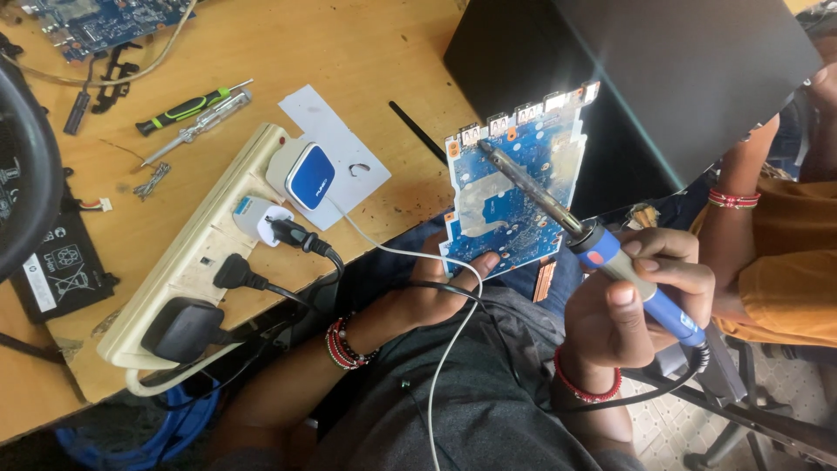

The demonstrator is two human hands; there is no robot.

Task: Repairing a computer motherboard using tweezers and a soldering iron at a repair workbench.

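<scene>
My left hand (440,283) grips the lower edge of a blue circuit board (514,187) and holds it upright above my lap. Its top edge carries several metal ports. My right hand (632,296) is closed around the blue handle of a soldering iron (593,240). The iron's metal shaft slants up and left across the board, with its tip touching the board near the upper left. A black cord runs from the iron's handle down across my lap.
A cream power strip (187,253) with several plugs and a blue-faced adapter (309,174) lies on the wooden table (366,52). Screwdrivers (187,109), a second circuit board (96,22) and a black battery (61,266) lie at left. A dark laptop lid (689,70) stands behind; another person's arm (737,192) is at right.
</scene>
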